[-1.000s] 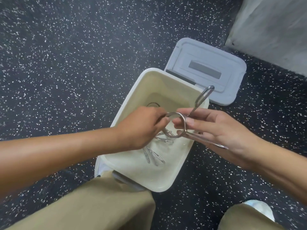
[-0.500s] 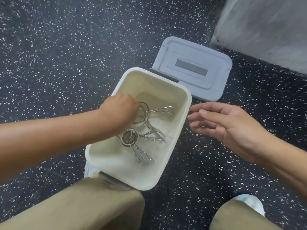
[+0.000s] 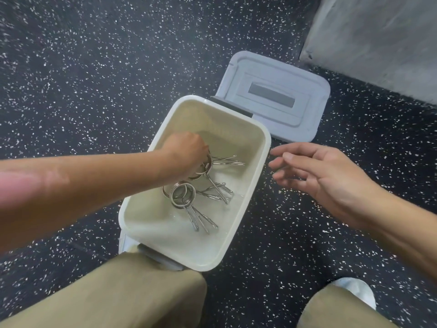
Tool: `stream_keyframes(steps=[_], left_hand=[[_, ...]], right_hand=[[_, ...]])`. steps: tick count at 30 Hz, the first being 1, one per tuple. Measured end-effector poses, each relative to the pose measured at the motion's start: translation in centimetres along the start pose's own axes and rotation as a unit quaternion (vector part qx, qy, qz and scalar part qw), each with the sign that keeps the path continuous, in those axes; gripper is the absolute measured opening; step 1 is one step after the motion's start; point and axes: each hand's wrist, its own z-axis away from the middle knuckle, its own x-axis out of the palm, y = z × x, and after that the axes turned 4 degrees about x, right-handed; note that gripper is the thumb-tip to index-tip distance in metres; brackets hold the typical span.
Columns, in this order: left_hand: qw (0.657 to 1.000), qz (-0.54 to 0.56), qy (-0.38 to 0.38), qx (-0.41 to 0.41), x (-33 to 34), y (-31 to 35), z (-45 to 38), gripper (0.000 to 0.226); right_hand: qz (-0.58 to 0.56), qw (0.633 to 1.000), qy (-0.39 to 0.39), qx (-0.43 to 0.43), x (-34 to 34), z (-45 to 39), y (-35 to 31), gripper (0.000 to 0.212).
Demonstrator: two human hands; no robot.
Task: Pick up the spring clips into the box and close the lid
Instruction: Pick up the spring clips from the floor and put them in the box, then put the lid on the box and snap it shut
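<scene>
Several metal spring clips [image 3: 189, 197] are seen lying on the bottom of the open cream box [image 3: 257, 176], their coiled rings near the middle and their long handles splayed toward the right and near walls. One coiled clip [image 3: 205, 166] is held inside the box by the left hand [image 3: 186, 150], whose grip is curled around the ring; the fingertips are hidden under the knuckles, so the exact pinch cannot be made out. Its handles are pointed toward the right wall of the box.

Just outside the right rim, the right hand [image 3: 324, 178] is held above the floor with its grip spread and nothing in it, the fingertips near the rim but apart from it.

The grey lid [image 3: 276, 98] is laid open behind the box, flat on the floor, joined at the far edge by a dark hinge strip [image 3: 230, 106]. The box is set on the dark speckled floor [image 3: 82, 91], between two knees in khaki trousers [image 3: 132, 294]. A white shoe [image 3: 357, 287] is seen at the lower right, and a grey wall [image 3: 378, 41] at the upper right.
</scene>
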Motion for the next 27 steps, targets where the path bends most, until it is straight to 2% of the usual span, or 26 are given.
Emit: stream_keyframes(steps=[5, 9, 11, 13, 17, 21, 24, 27], left_hand=[[0.999, 0.024, 0.021, 0.002, 0.1, 0.0, 0.0, 0.032], [0.997, 0.041, 0.068, -0.010, -0.5, -1.0, 0.8, 0.026], [0.993, 0.064, 0.096, -0.025, -0.6, -1.4, 1.6, 0.016], [0.986, 0.097, 0.129, -0.042, -0.6, -1.7, 2.4, 0.006], [0.971, 0.156, 0.176, -0.050, -0.9, -2.6, 3.9, 0.020], [0.959, 0.194, 0.203, -0.040, -1.1, -3.3, 5.7, 0.031], [0.953, 0.212, 0.216, -0.035, -1.2, -3.8, 6.9, 0.035], [0.944, 0.232, 0.231, -0.037, -1.1, -4.1, 7.7, 0.036]], right_hand=[[0.040, 0.999, 0.035, -0.007, -1.1, -1.2, -1.0, 0.019], [0.155, 0.986, 0.060, -0.004, -2.4, -3.3, -3.4, 0.017], [0.232, 0.971, 0.064, 0.000, -3.0, -5.0, -4.7, 0.016], [0.323, 0.944, 0.071, -0.005, -3.2, -7.1, -5.9, 0.015], [0.440, 0.893, 0.090, -0.017, -2.8, -11.5, -7.3, 0.015], [0.589, 0.795, 0.130, -0.071, -1.9, -15.5, -7.6, 0.032], [0.651, 0.743, 0.137, -0.075, -1.8, -18.6, -6.8, 0.042], [0.682, 0.709, 0.162, -0.075, -1.4, -20.5, -6.0, 0.038]])
